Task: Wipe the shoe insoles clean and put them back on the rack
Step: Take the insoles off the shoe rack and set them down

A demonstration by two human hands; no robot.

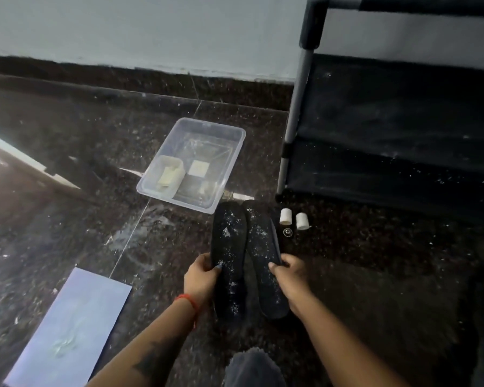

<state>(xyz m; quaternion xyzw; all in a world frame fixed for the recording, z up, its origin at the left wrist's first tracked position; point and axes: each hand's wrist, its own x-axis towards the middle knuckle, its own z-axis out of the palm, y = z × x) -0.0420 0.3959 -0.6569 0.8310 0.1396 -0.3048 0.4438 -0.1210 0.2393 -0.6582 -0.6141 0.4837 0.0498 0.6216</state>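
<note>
Head | left hand [200, 277], right hand [289, 275] grip insoles [229, 247] | rack [294, 113] right

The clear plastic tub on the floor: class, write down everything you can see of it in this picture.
The clear plastic tub is a shallow, see-through rectangular container with rounded corners, open-topped and set askew on the dark speckled floor. Inside sit a smaller pale container in its near left corner and a pale square piece beside it. Its near corner lies close to the left insole; no hand touches it.

Bare forearms; red thread bracelet [187, 300] on left wrist (dark tattoo on forearm); grey-clad knee [253, 368].
</note>
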